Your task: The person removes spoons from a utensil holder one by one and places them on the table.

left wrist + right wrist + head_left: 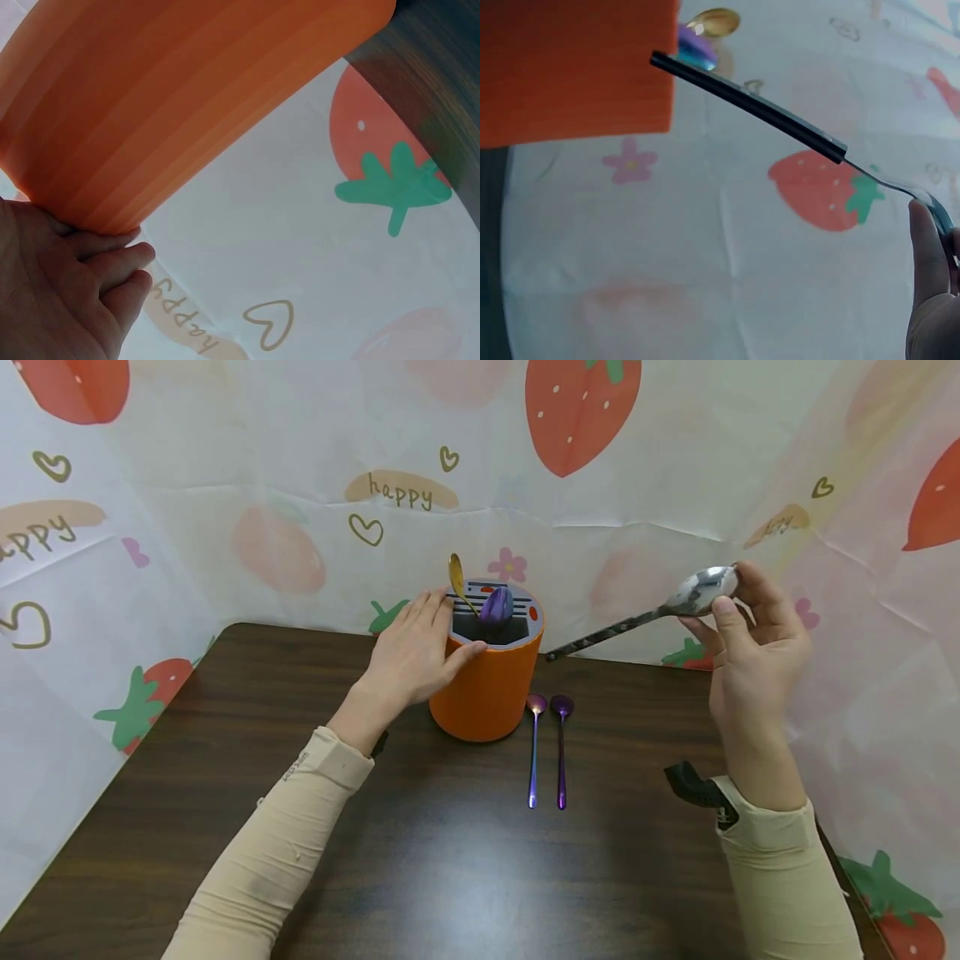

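An orange cylindrical utensil holder [483,697] stands on the table near the back edge. My left hand [412,652] rests at the left of its rim, thumb stretched along the front and straight fingers toward the back. A gold spoon [456,578] and a shiny purple utensil [496,607] stick up from the grey slotted top. My right hand [757,647] pinches a silver spoon [705,591] by its bowl, held in the air. That spoon's dark patterned handle slants down left, its end near the holder's right side.
Two slim iridescent spoons, one blue-pink [534,752] and one purple [562,752], lie side by side in front of the holder on the dark wooden table [420,877]. A white strawberry-print cloth [300,468] hangs behind and at both sides.
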Demonstrator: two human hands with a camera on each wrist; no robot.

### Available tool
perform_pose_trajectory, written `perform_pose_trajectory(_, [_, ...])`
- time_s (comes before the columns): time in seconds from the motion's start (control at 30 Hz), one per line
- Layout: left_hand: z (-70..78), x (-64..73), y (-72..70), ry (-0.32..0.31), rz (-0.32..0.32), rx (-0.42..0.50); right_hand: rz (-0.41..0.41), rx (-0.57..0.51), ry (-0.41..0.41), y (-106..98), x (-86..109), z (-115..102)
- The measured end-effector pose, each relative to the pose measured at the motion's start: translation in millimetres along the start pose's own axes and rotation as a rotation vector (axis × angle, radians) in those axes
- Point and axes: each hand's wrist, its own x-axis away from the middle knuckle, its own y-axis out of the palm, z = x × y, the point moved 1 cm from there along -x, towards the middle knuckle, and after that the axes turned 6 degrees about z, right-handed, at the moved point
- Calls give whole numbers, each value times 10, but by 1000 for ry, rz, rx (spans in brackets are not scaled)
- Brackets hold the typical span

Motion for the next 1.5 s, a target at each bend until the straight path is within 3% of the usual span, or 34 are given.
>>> perform_pose_trajectory(0.37, [-14, -1, 3, 2, 4, 4, 54, 242, 171, -513, -43, 297])
perform_pose_trajectory(0.6, [-10, 14, -4, -5, 3, 10, -22, 431, 257, -776, -11, 582])
perform_pose_trajectory(0.87, [-16, 21, -1, -6, 8, 14, -127, 651, 441, -1011, 39, 954])
perform_pose_trajectory(1.27, [-5, 20, 3, -9, -5, 15, -117, 689, 695, -1260, 48, 1379])
perform_pose_trajectory(1.5, [0, 15, 6, -7, 1, 19, -200, 750, 756, -1363, 2, 1567])
